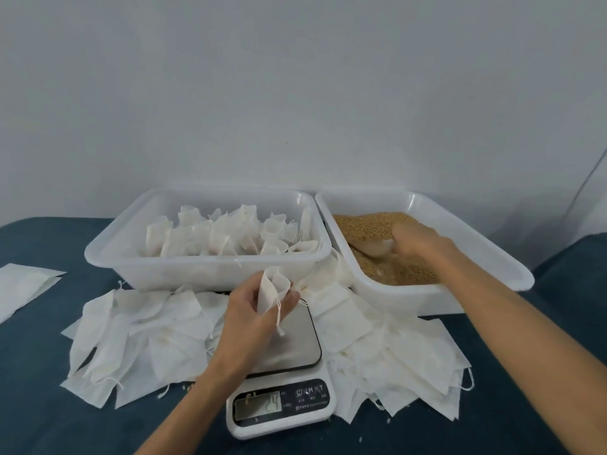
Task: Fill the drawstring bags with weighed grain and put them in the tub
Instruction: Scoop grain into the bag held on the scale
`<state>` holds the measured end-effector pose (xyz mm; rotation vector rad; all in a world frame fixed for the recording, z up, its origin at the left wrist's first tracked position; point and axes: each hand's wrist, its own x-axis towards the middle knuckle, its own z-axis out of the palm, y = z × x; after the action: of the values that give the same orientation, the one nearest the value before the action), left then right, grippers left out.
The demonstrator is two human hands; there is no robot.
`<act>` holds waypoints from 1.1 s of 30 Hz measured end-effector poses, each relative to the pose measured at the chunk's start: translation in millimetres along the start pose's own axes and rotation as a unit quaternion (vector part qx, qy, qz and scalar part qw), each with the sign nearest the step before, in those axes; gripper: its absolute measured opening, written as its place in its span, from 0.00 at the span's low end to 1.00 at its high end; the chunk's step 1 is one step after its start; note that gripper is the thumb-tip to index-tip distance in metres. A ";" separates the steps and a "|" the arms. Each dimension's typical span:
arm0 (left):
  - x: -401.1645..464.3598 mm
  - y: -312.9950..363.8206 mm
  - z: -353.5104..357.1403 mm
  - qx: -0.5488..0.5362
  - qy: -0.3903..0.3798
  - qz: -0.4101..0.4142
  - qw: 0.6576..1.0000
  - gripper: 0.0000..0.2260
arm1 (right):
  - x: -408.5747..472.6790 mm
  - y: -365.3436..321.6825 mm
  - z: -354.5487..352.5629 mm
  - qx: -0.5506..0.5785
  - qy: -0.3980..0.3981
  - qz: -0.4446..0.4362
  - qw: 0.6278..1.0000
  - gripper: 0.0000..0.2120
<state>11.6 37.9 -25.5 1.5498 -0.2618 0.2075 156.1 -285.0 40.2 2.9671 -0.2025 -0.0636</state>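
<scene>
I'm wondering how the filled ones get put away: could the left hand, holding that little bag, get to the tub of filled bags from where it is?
Probably yes. The left hand holds the drawstring bag just in front of the tub, with nothing between them, and the tub is open on top.

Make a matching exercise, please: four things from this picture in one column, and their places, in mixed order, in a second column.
Things:
1. scoop
2. empty bag
3. filled bags
4. scale

Places:
A. in the left tub
B. between the piles of flat bags
C. in the grain tub, under the right hand
D. in the left hand

Pairs: 1-C, 2-D, 3-A, 4-B
</scene>
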 end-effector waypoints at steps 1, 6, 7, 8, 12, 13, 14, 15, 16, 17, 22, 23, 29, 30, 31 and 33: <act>0.0 -1.3 -0.4 -0.002 0.004 -0.003 1.000 0.05 | 7.3 -11.4 -1.3 0.006 0.011 0.001 1.000 0.09; 8.3 -6.5 -6.1 -0.004 0.017 0.010 1.000 0.05 | 39.8 -44.9 -2.5 0.084 0.029 0.006 0.996 0.12; 9.7 -6.9 -7.6 -0.006 0.024 0.013 1.000 0.05 | 42.5 -45.8 -0.8 0.092 0.031 0.009 0.995 0.11; 10.7 -6.8 -8.5 -0.010 0.031 0.012 0.999 0.05 | 44.1 -43.7 1.3 0.097 0.030 0.010 0.995 0.10; 11.1 -5.9 -8.5 -0.019 0.029 0.009 0.999 0.09 | 34.6 -25.7 1.1 0.149 0.034 0.026 0.988 0.05; 10.7 -6.1 -8.2 -0.018 0.026 0.007 0.999 0.09 | 31.6 -20.7 -0.9 0.171 0.036 0.029 0.984 0.06; 10.4 -6.4 -8.2 -0.016 0.024 0.007 1.000 0.10 | 28.7 -15.5 -2.8 0.190 0.037 0.031 0.981 0.08; 9.9 -7.2 -8.0 -0.015 0.021 0.007 1.000 0.11 | 24.9 -10.5 -4.1 0.206 0.039 0.033 0.977 0.10; 9.4 -7.7 -8.0 -0.014 0.016 0.008 1.000 0.10 | 20.6 -5.8 -4.5 0.221 0.043 0.034 0.974 0.11; 9.1 -7.6 -7.5 -0.011 0.012 0.008 1.000 0.10 | 16.0 -1.5 -4.1 0.240 0.050 0.031 0.969 0.12; 7.8 -9.3 -4.4 0.008 0.016 0.015 1.000 0.08 | -5.6 8.6 1.4 0.309 0.082 0.007 0.948 0.11; 7.8 -9.4 -4.4 0.009 0.017 0.017 1.000 0.08 | -9.1 9.0 0.6 0.303 0.080 0.001 0.950 0.12; 7.4 -8.3 -2.1 -0.010 0.009 0.004 1.000 0.12 | -28.7 11.0 -23.2 0.286 0.066 -0.081 0.952 0.05; 7.1 -8.0 -2.4 -0.014 0.010 0.000 1.000 0.13 | -32.0 8.5 -31.1 0.287 0.058 -0.114 0.949 0.04; 6.9 -7.6 -2.7 -0.017 0.011 -0.003 1.000 0.13 | -35.6 4.8 -39.3 0.294 0.050 -0.146 0.943 0.04; 6.7 -6.2 -3.9 -0.020 0.011 -0.005 1.000 0.14 | -43.6 -6.3 -52.7 0.326 0.032 -0.203 0.923 0.05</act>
<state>19.9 41.5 -29.5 1.5088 -0.2404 0.2109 116.5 -264.3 92.4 3.6094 0.5092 0.0660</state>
